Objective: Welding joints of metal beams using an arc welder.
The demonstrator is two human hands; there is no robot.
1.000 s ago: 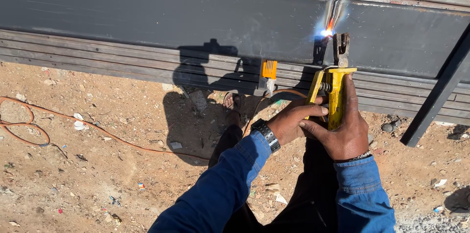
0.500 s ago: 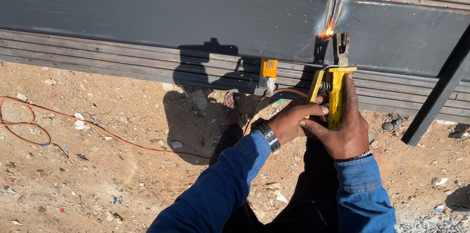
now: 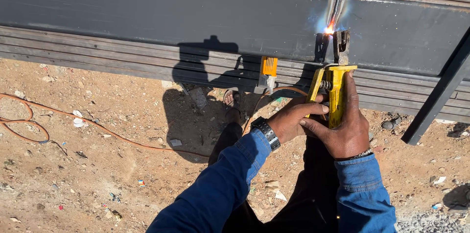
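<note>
At steel beam [image 3: 196, 12]: L hand [image 3: 289, 121] + R hand [image 3: 345, 132] both gripping yellow electrode holder [image 3: 333, 91]; arc lit.

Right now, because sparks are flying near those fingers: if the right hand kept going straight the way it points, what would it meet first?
The right hand points up along the yellow electrode holder. Straight on it would likely reach the holder's jaws and the glowing arc on the dark steel beam; depth is unclear.

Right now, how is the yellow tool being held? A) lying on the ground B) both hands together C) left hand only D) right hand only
B: the left hand and right hand both wrap the yellow tool, below the bright spark on the dark steel beam.
</note>
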